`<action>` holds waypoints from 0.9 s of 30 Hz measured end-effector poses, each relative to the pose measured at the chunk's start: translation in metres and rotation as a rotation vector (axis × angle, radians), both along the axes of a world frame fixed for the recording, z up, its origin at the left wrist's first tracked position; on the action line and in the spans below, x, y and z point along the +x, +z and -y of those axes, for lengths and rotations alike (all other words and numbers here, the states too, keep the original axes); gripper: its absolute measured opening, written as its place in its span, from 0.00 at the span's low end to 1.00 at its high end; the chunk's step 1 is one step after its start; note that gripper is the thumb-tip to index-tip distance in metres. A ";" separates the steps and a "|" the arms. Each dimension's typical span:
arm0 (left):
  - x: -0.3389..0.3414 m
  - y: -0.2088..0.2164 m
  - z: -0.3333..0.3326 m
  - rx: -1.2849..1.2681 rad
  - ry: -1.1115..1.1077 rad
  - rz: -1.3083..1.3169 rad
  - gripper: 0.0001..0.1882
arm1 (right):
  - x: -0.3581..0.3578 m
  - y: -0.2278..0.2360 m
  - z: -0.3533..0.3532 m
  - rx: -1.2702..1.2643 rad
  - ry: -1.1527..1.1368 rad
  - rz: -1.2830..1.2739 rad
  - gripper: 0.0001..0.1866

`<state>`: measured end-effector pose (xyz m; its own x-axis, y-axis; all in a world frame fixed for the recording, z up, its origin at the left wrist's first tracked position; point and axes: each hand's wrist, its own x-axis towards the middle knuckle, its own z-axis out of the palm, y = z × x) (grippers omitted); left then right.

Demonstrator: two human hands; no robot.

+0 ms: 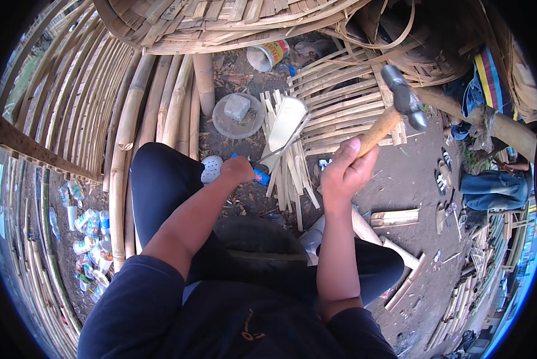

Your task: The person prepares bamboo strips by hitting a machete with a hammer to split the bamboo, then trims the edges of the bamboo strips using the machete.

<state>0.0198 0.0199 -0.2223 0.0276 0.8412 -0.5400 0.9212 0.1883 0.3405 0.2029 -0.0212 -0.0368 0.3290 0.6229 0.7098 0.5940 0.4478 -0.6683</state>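
Note:
My right hand (351, 170) is closed round the wooden handle of a ball-peen hammer (406, 100), raised with its metal head up and to the right. My left hand (237, 170) grips a blue-handled blade (260, 176), low in front of my left knee. Its thin metal edge slants up and right; I cannot tell its exact kind. Against the blade lies a wide pale piece of split bamboo (287, 122), over a pile of narrow bamboo strips (295, 173). My fingers hide part of the blue handle.
A round dish (223, 122) holding a grey stone block stands beyond my left hand. Bamboo poles (131, 128) run along the left, near plastic bottles (92, 224). A slatted bamboo panel (340, 99) lies ahead, with a woven basket (244, 42) above. A tin can (268, 55) lies behind.

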 end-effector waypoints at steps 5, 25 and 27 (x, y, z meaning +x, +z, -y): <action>0.011 0.016 -0.004 -0.011 -0.012 0.002 0.17 | -0.004 -0.095 0.012 0.069 0.012 -0.164 0.12; 0.011 0.001 -0.016 -0.144 0.015 0.037 0.20 | 0.040 -0.192 -0.021 -0.600 -0.103 0.387 0.09; 0.003 0.007 -0.012 -0.110 0.012 -0.022 0.20 | 0.035 -0.230 -0.002 -0.734 -0.041 0.299 0.09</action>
<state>0.0227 0.0317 -0.2151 0.0050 0.7768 -0.6297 0.9259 0.2343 0.2964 0.2378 -0.0190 -0.2669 0.2226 0.9573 0.1842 0.8012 -0.0720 -0.5940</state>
